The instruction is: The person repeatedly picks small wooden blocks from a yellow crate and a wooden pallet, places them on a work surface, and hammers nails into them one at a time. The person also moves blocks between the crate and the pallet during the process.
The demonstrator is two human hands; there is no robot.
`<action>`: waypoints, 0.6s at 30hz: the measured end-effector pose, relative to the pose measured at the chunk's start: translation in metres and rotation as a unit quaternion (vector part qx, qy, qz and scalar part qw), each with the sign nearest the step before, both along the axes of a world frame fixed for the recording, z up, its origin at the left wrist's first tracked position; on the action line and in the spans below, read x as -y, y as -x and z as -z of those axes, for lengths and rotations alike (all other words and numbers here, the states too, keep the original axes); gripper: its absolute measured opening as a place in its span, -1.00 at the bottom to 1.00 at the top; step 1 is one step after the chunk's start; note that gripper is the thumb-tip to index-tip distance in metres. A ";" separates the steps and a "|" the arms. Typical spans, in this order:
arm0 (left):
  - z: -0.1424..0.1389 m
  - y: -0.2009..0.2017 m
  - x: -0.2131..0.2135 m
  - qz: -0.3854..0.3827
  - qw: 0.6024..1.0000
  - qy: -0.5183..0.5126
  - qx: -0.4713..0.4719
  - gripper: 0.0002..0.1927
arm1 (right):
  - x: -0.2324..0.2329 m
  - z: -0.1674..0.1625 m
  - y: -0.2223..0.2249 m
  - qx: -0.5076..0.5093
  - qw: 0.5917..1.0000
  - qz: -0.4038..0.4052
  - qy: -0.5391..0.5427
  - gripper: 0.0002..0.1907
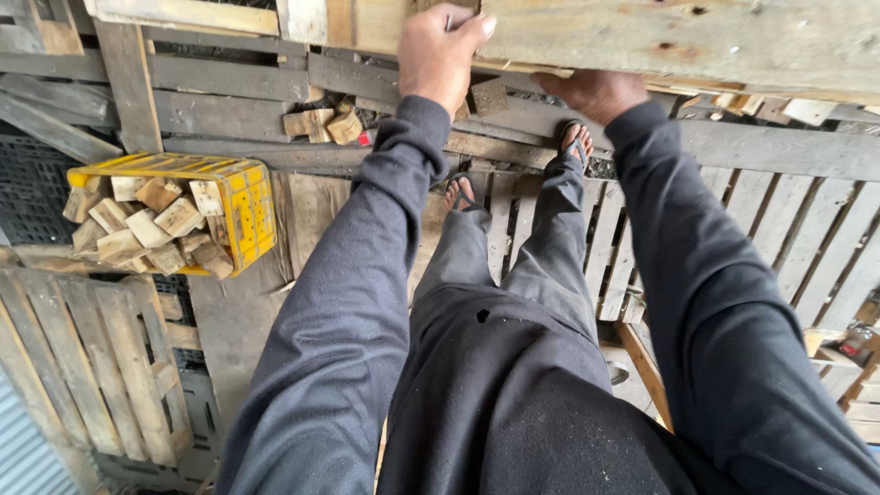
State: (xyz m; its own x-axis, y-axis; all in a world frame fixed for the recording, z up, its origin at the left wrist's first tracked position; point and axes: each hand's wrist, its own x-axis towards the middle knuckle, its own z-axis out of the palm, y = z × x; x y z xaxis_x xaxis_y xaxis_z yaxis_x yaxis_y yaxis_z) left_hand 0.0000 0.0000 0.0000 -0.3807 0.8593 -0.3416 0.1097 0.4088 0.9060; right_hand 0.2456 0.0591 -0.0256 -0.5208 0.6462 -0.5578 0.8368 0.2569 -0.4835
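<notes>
The wooden pallet (pixel 642 37) held up is pale, rough-sawn wood with dark knots. The yellow crate (pixel 240 206) looks like scuffed matt plastic, filled with raw wood blocks (pixel 156 225). The floor pallets (pixel 779 211) are weathered grey timber. The sleeves (pixel 339 302) are dark, matt, slightly fuzzy cloth.

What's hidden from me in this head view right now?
- Wooden pallet: cut off by the top edge; its full extent is unseen.
- Right hand: fingers tucked under the pallet, grip unclear.
- Left hand: palm side hidden.
- Yellow crate: bottom buried under wood blocks.
</notes>
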 end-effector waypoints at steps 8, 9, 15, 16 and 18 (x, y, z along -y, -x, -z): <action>-0.033 -0.008 0.018 -0.044 0.990 -0.024 -0.131 -0.70 | 0.122 -0.120 -0.041 -0.268 0.949 0.093 -0.137 -0.39; -0.038 -0.010 0.019 -0.086 0.996 -0.025 -0.002 -0.77 | 0.125 -0.139 -0.057 -0.268 0.949 0.101 -0.130 -0.53; -0.090 -0.036 0.046 -0.203 0.873 -0.030 0.444 -0.80 | -0.047 -0.185 -0.181 -0.181 0.903 -0.011 -0.390 -0.75; -0.099 -0.047 0.045 -0.203 0.861 -0.053 0.463 -0.79 | -0.091 -0.177 -0.187 -0.099 0.898 -0.044 -0.427 -0.69; -0.109 -0.068 0.040 -0.202 0.842 -0.084 0.493 -0.79 | -0.149 -0.158 -0.200 0.028 0.905 -0.080 -0.418 -0.55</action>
